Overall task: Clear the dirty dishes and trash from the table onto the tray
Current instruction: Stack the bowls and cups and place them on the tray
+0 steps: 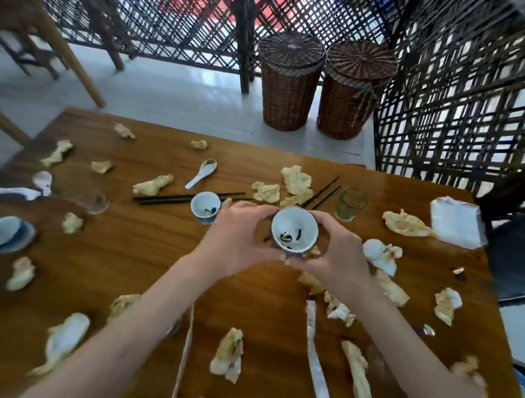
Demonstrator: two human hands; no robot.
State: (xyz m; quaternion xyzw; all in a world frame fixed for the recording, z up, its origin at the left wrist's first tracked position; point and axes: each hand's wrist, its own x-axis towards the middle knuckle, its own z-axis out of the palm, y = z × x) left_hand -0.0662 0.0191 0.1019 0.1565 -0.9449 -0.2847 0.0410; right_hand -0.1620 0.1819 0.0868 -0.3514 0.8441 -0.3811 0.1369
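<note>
Above the middle of the wooden table (132, 253), my left hand (235, 239) and my right hand (337, 256) both grip a white cup (294, 230) with dark dregs inside. A second small cup (205, 207) with dregs stands just left of my left hand. Behind it lie black chopsticks (189, 198) and a white spoon (202, 172). Another pair of chopsticks (323, 193) lies next to a clear glass (349, 204). A bowl on a saucer (5, 232) sits at the left edge. Crumpled, stained napkins (296, 182) are scattered all over. No tray is in view.
A second clear glass (97, 202) stands at the left. A white napkin pack (457, 222) lies at the right edge. White paper wrapper strips (316, 360) lie near the front. Two wicker baskets (290, 82) and lattice screens stand beyond the table; chair legs at far left.
</note>
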